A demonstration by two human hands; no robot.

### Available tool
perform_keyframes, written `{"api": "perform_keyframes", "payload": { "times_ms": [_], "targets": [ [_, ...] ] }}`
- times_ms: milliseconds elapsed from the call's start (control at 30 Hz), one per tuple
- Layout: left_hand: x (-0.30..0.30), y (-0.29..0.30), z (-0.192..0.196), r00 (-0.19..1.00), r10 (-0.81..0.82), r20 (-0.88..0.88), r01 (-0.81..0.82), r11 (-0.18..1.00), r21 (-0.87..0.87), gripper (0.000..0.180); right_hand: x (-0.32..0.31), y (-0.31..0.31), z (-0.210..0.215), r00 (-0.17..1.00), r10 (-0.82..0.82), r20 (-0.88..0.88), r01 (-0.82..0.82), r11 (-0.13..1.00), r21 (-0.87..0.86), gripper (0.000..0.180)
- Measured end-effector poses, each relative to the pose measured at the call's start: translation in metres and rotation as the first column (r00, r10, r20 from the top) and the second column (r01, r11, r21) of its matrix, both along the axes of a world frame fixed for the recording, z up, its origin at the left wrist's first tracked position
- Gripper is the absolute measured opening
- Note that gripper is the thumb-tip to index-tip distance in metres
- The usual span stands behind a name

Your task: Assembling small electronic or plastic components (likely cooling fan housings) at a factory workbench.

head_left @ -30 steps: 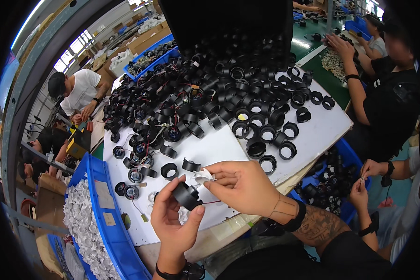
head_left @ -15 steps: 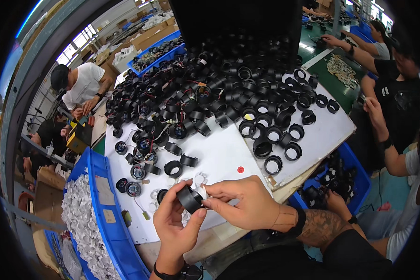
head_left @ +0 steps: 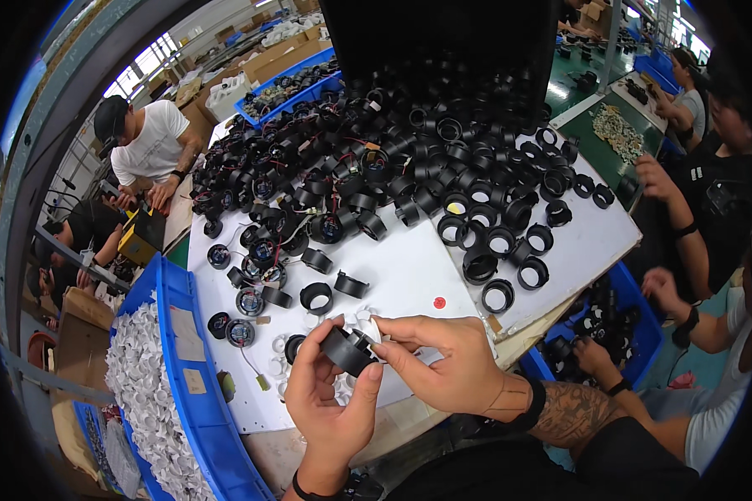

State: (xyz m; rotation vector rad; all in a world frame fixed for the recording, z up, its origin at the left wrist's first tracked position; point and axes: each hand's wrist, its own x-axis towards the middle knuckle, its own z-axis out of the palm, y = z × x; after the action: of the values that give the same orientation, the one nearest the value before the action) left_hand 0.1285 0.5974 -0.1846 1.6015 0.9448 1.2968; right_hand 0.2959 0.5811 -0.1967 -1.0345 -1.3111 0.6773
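Observation:
My left hand (head_left: 330, 409) grips a black ring-shaped plastic housing (head_left: 348, 351) from below, just above the near edge of the white table (head_left: 401, 280). My right hand (head_left: 443, 363) comes in from the right, and its fingertips pinch a small white part at the housing's open rim. Small white fan wheels (head_left: 277, 366) lie scattered on the table under my hands. Loose black rings (head_left: 316, 296) lie a little farther out.
A big heap of black housings and wired fan parts (head_left: 393, 159) covers the far half of the table. A blue bin of white parts (head_left: 146, 392) stands at my left. A blue bin (head_left: 618, 326) at the right has other people's hands in it. People work at the left and right.
The housing and both hands have drifted slightly down and right toward the table's near edge. My right fingers have closed in onto the housing's rim.

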Motion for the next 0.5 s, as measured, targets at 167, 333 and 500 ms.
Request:
{"api": "perform_keyframes", "payload": {
  "times_ms": [167, 333, 500],
  "targets": [
    [-0.004, 0.0, -0.001, 0.999, -0.037, 0.028, 0.037, 0.999, -0.013, 0.067, -0.002, 0.002, 0.001, 0.998, 0.055, -0.028, -0.055, 0.998, -0.009, 0.026],
    [-0.004, -0.003, -0.003, 0.997, -0.025, 0.075, 0.027, 1.0, -0.015, 0.068, -0.007, 0.002, 0.001, 0.987, 0.083, -0.14, -0.092, 0.994, -0.056, 0.027],
    [-0.001, -0.004, 0.001, 0.994, 0.026, 0.104, -0.019, 0.997, -0.075, 0.066, -0.009, 0.003, 0.0, 0.986, 0.063, -0.153, -0.075, 0.994, -0.074, 0.027]
  ]
}}
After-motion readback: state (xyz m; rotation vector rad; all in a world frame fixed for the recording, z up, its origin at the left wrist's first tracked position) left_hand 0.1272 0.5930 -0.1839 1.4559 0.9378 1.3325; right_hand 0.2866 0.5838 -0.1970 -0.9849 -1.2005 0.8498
